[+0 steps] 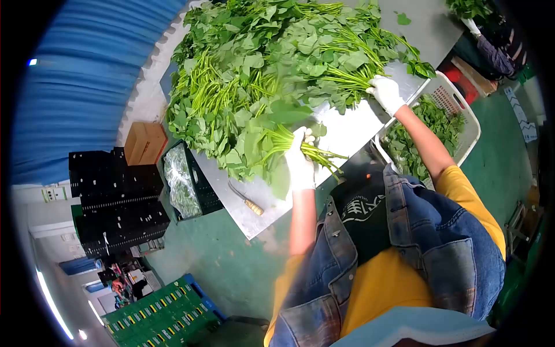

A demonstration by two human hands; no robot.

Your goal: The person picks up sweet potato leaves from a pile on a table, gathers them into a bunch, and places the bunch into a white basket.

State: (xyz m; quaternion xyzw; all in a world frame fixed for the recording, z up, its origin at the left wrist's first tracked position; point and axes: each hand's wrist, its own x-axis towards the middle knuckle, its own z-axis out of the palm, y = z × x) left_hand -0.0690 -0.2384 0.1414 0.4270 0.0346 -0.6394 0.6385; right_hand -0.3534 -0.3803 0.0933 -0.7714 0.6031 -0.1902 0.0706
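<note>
At the table (347, 130) edge, bunch (260, 144) in left hand (300, 165), stems toward the person.

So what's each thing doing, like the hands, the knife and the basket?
left hand: gloved, shut around a bunch of greens
right hand: gloved, gripping stems in the pile of greens
knife: lying flat on the table, untouched
white basket: partly filled with leaves
cardboard box: closed

Greens pile (260, 69) cut off above; basket (446, 92) half-hidden.
</note>
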